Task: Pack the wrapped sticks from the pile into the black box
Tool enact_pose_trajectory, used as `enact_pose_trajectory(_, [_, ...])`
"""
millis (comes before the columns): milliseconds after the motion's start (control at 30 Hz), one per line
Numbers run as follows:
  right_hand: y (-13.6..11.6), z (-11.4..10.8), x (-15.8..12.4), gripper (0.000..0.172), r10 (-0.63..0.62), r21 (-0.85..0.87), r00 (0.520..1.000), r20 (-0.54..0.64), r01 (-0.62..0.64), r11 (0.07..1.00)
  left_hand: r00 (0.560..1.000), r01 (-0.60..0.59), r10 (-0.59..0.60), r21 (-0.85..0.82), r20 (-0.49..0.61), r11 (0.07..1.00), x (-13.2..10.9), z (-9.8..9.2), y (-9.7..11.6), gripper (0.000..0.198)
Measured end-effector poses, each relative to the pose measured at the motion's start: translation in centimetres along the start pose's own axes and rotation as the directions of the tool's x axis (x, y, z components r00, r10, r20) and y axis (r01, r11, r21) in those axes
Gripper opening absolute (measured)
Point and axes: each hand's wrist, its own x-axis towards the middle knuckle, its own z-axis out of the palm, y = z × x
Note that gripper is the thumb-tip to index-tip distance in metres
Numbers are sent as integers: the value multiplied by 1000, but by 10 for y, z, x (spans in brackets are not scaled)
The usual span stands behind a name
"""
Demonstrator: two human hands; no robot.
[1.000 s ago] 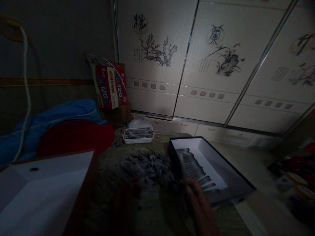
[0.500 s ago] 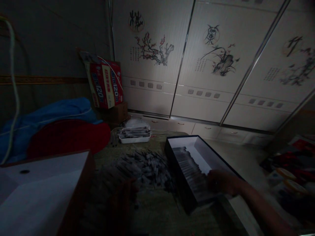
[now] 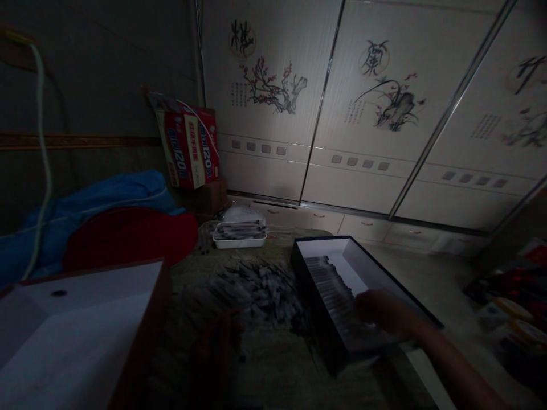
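My right hand [image 3: 382, 312] reaches into a dark-edged box [image 3: 318, 307] with a pale inside. Its fingers are bent together over a row of thin, clear-wrapped pieces [image 3: 329, 285] lined up along the box's left side; what they hold, if anything, is too dark to make out. My left hand [image 3: 217, 341] is a dim shape at the near edge of a loose pile of similar thin pieces [image 3: 260, 287] on the table [image 3: 277, 364]. Shadow hides most of its fingers.
At left stands a large open box [image 3: 85, 319] with a white inside. Behind it lie red cloth [image 3: 128, 236] and blue cloth [image 3: 115, 191]. A white tray [image 3: 239, 242] of thin pieces sits at the table's back, near a red carton [image 3: 192, 148].
The whole view has shifted, so things stand slightly farther right. My right hand has moved slightly up and left relative to the box. My left hand stays by the pile.
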Motion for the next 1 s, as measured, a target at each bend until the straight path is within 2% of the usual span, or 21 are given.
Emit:
enact_pose_trajectory(33, [-8,-2,0,15,-38,-1,998,52,38,999,1000,-7,7,3,-14,1000,0,0,0,60])
enact_pose_trajectory(100, [-30,-1,-6,20,-85,10,992,88,85,996,999,-18,18,0,-42,1000,-2,0,2,60])
enact_pose_trajectory(167, [-58,8,-20,26,-112,23,994,10,111,993,999,-10,9,-10,-42,1000,-3,0,5,60])
enact_pose_trajectory(233, [-88,25,-38,27,-154,78,988,-26,155,985,999,4,-4,-13,-40,1000,-4,-2,8,62])
enact_pose_trajectory(300, [-112,48,-55,27,-161,123,985,64,153,981,998,0,1,3,-61,1000,-3,-4,9,61])
enact_pose_trajectory(367, [-126,75,-66,23,-140,145,978,156,118,982,995,-18,21,36,-101,999,-2,-6,9,59])
enact_pose_trajectory(500, [-127,127,-70,18,-49,66,979,199,37,997,989,-82,86,40,-122,996,-1,-9,9,58])
enact_pose_trajectory(600, [-128,152,-68,18,-104,27,981,164,100,995,991,-66,65,-4,-117,998,-3,-10,12,55])
enact_pose_trajectory(667, [-134,160,-66,23,-130,-15,975,182,135,991,992,-52,51,-7,-115,999,-4,-9,14,52])
enact_pose_trajectory(733, [-141,166,-63,26,-104,-123,974,203,131,984,991,-64,64,6,-119,998,-3,-9,14,51])
enact_pose_trajectory(833, [-148,173,-53,33,-63,-296,984,168,111,949,988,-83,85,20,-130,996,0,-8,10,53])
enact_pose_trajectory(1000, [-146,182,-43,32,-48,-353,988,147,98,931,994,-85,86,22,-63,996,-2,-9,2,52])
